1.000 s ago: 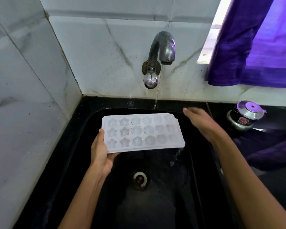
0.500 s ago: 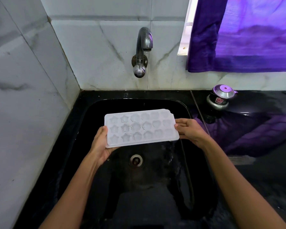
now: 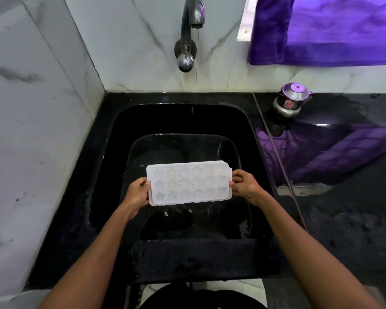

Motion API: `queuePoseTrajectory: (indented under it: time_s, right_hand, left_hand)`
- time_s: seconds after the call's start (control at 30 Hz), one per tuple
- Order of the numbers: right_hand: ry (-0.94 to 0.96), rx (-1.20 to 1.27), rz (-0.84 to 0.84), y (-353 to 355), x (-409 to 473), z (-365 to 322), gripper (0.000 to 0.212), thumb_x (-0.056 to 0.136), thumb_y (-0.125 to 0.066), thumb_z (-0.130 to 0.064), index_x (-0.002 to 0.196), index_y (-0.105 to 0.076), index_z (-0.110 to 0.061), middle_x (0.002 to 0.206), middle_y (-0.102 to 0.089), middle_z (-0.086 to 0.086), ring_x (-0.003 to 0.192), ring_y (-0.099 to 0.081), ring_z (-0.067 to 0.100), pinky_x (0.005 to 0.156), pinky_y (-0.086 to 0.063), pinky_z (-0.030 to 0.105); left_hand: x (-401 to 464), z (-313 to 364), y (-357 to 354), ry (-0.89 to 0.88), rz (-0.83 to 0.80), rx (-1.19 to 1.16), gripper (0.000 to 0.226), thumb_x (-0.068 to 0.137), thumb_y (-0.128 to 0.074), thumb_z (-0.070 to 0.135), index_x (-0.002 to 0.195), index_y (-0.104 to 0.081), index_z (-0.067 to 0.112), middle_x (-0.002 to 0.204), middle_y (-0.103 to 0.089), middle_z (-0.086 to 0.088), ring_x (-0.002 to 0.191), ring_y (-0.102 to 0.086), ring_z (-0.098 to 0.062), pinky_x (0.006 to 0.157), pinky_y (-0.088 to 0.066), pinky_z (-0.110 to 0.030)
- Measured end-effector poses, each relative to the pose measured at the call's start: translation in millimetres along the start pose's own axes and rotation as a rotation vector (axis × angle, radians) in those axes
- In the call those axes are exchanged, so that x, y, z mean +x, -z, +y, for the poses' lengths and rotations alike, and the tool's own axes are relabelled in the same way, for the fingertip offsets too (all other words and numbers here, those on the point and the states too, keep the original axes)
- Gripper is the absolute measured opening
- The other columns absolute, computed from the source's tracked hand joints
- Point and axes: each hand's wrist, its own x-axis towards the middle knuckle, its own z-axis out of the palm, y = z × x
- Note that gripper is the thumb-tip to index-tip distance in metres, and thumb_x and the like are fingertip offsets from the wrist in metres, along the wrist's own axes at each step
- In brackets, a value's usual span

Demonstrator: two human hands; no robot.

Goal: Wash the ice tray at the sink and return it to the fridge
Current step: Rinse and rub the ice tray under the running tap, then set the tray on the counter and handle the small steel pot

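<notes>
A white ice tray (image 3: 188, 183) with star and heart moulds hangs level over the black sink (image 3: 112, 139), cavities facing up. My left hand (image 3: 137, 194) grips its left short end, fingers curled under and thumb on the rim. At the right short end my right hand (image 3: 243, 186) pinches the edge. The metal tap (image 3: 191, 23) on the back wall is well behind the tray, and only a thin trickle falls from its spout.
White marble tiles rise on the left and behind. A black counter (image 3: 354, 219) lies to the right, with a small steel lidded pot (image 3: 291, 101) at its back. A purple curtain (image 3: 334, 30) hangs at the upper right.
My right hand came from near the tap and took hold of the tray's right end. The tray has moved toward me, away from the tap, and the flow has dropped to a trickle.
</notes>
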Motion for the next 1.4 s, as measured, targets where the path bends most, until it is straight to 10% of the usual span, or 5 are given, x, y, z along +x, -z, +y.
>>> queuePoseTrajectory:
  time_s: [0.27, 0.47, 0.87, 1.2, 1.4]
  right_hand:
    - [0.154, -0.086, 0.075, -3, -26, 19, 0.034, 0.075, -0.063, 0.017, 0.075, -0.048, -0.013, 0.083, -0.061, 0.014, 0.078, -0.057, 0.022, 0.065, -0.053, 0.04]
    - [0.331, -0.018, 0.253, -3, -47, 4, 0.042, 0.074, -0.06, 0.024, 0.061, -0.04, -0.01, 0.076, -0.062, 0.003, 0.059, -0.059, -0.013, 0.059, -0.045, 0.005]
    - [1.001, 0.152, 0.504, 33, -121, -104, 0.044, 0.071, -0.058, 0.024, 0.058, -0.054, -0.017, 0.077, -0.07, -0.009, 0.091, -0.067, 0.005, 0.088, -0.051, 0.022]
    - [0.71, -0.181, 0.508, 7, -98, -18, 0.056, 0.068, -0.057, 0.022, 0.05, -0.057, -0.031, 0.064, -0.066, -0.003, 0.064, -0.063, -0.007, 0.08, -0.056, 0.025]
    - [1.017, 0.049, 0.594, 26, -118, -76, 0.038, 0.064, -0.05, 0.024, 0.06, -0.063, -0.011, 0.072, -0.066, 0.004, 0.076, -0.066, -0.005, 0.085, -0.051, 0.018]
  left_hand:
    - [-18, -15, 14, -0.322, -0.018, 0.325, 0.023, 0.097, -0.04, 0.003, 0.097, -0.055, 0.021, 0.094, -0.066, -0.004, 0.087, -0.061, -0.021, 0.077, -0.048, -0.036]
    - [-48, 6, 15, -0.608, 0.06, 0.453, 0.02, 0.094, -0.044, 0.0, 0.082, -0.045, 0.015, 0.066, -0.056, -0.004, 0.058, -0.046, -0.009, 0.054, -0.033, -0.023]
    - [-112, 100, 38, -1.19, 0.419, 0.136, 0.018, 0.078, -0.049, -0.016, 0.078, -0.058, 0.0, 0.112, -0.062, -0.012, 0.111, -0.06, -0.011, 0.097, -0.047, -0.025]
    - [-98, 18, 33, -0.87, 0.301, 0.402, 0.045, 0.072, -0.053, -0.024, 0.074, -0.059, 0.02, 0.094, -0.063, -0.003, 0.096, -0.065, -0.027, 0.086, -0.052, -0.033]
    - [-128, 77, 36, -1.237, 0.553, 0.262, 0.017, 0.076, -0.047, -0.009, 0.087, -0.06, -0.012, 0.101, -0.056, 0.024, 0.102, -0.052, 0.02, 0.088, -0.042, -0.005]
